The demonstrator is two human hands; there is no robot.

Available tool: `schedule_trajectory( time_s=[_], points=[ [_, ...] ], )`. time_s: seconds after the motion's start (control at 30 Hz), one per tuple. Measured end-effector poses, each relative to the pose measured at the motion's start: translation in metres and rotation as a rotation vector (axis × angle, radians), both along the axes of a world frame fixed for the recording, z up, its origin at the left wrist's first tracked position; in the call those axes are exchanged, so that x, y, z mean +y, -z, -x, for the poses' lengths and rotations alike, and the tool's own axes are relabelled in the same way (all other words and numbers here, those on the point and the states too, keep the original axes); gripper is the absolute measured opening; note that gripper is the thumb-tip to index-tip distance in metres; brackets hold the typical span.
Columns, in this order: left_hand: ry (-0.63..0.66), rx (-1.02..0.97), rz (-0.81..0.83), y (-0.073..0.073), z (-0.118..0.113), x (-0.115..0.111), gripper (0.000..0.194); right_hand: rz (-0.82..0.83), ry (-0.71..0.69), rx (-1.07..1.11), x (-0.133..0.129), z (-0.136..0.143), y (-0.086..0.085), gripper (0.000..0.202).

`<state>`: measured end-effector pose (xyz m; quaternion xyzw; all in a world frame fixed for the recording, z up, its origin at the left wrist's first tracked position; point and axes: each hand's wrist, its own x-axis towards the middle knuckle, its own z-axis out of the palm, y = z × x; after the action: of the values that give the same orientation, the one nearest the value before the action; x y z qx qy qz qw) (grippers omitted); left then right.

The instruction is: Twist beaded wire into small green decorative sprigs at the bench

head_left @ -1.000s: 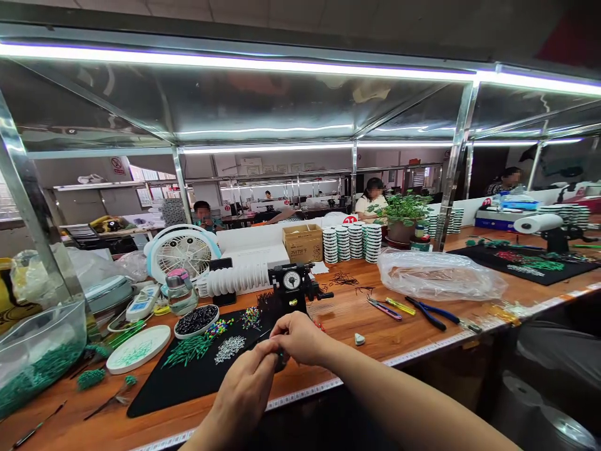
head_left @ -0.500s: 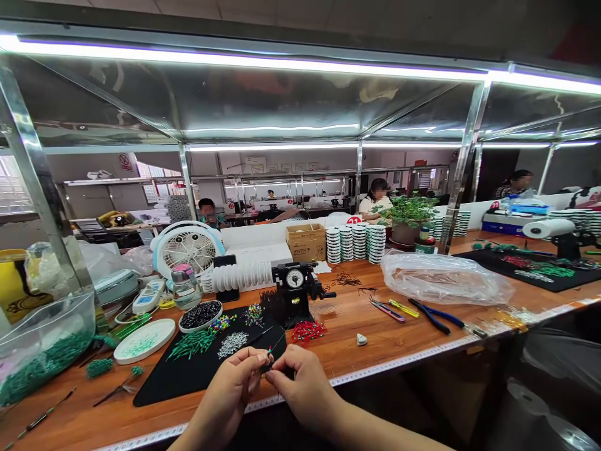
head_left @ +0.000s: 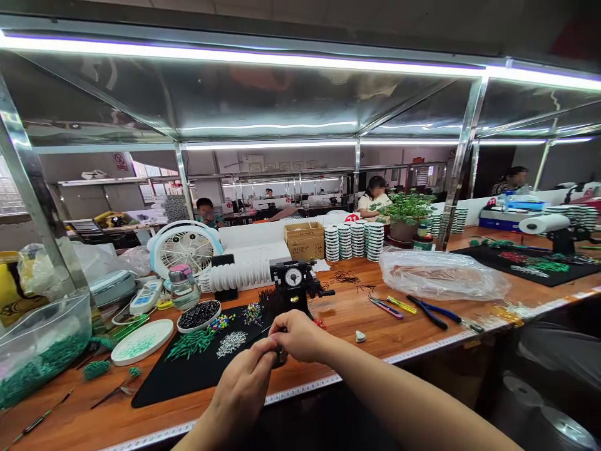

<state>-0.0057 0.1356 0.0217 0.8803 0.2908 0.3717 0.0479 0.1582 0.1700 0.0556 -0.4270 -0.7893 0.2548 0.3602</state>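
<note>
My left hand [head_left: 244, 379] and my right hand [head_left: 300, 335] meet over the front of a black mat [head_left: 164, 382], both with fingers pinched together. A thin dark strand [head_left: 263, 331] sticks out by the fingertips; most of it is hidden behind my fingers. Just behind my right hand stands a black winding machine [head_left: 293, 279] with a round dial, a crank on its right and a row of white discs [head_left: 239, 275] on its left. On the mat are silvery small parts [head_left: 231, 344], green tubes [head_left: 190, 344] and coloured beads [head_left: 252, 314]. My right hand mostly covers a red pile [head_left: 319, 322].
Left are a bowl of black beads [head_left: 200, 315], a white plate [head_left: 162, 338], a fan [head_left: 185, 250] and a bag of green pieces [head_left: 42, 357]. Right lie pliers [head_left: 432, 313], a cutter [head_left: 385, 307] and a plastic bag [head_left: 441, 274]. Stacked spools [head_left: 352, 242] stand behind; several people sit further back.
My right hand has moved up and slightly left, now over the left fingertips and in front of the red pile. The beaded end of the strand, visible earlier, is covered. The view has shifted slightly.
</note>
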Motion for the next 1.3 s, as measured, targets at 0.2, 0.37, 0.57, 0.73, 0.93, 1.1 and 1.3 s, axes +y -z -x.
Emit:
schedule_trajectory(
  time_s=[0.2, 0.37, 0.57, 0.73, 0.93, 1.1, 1.3],
  points=[
    [-0.066, -0.659, 0.908, -0.015, -0.005, -0.005, 0.016, -0.15, 0.223, 0.147, -0.022, -0.012, 0.004, 0.013],
    [-0.073, -0.806, 1.117, -0.017, -0.005, -0.013, 0.018, 0.079, 0.111, 0.311, -0.049, 0.001, 0.027, 0.019],
    [-0.051, -0.8, 1.15, -0.014, -0.008, -0.012, 0.018, -0.139, 0.135, 0.212, -0.057, 0.009, 0.048, 0.011],
    [-0.049, -0.644, 0.973, -0.02, -0.003, -0.011, 0.017, -0.711, 0.055, -0.174, -0.055, -0.009, 0.037, 0.018],
    [-0.018, -0.1, 0.224, -0.025, 0.001, -0.009, 0.018, -0.359, -0.065, -0.023, -0.036, -0.01, 0.013, 0.021],
    [-0.055, 0.052, 0.01, -0.02, 0.0, 0.003, 0.023, 0.204, -0.009, 0.232, -0.011, -0.005, -0.002, 0.01],
    [0.051, 0.043, 0.079, -0.025, -0.008, 0.007, 0.024, 0.536, -0.119, 0.297, 0.008, -0.014, -0.007, 0.01]
  ],
)
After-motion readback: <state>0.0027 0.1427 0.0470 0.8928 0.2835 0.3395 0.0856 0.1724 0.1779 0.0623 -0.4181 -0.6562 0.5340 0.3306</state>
